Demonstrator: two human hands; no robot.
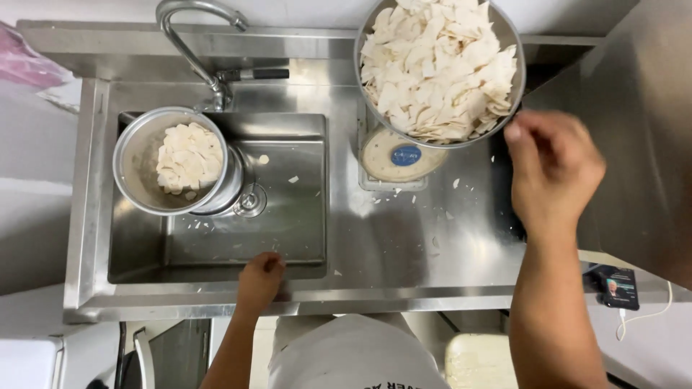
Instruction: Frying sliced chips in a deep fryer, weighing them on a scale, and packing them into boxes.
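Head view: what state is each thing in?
Large bowl: heaped with pale slices, on the scale.
Small pot: partly filled, in the sink.
Tap: no water visible.
Left hand: resting on the sink edge.
Right hand: at the large bowl's rim.
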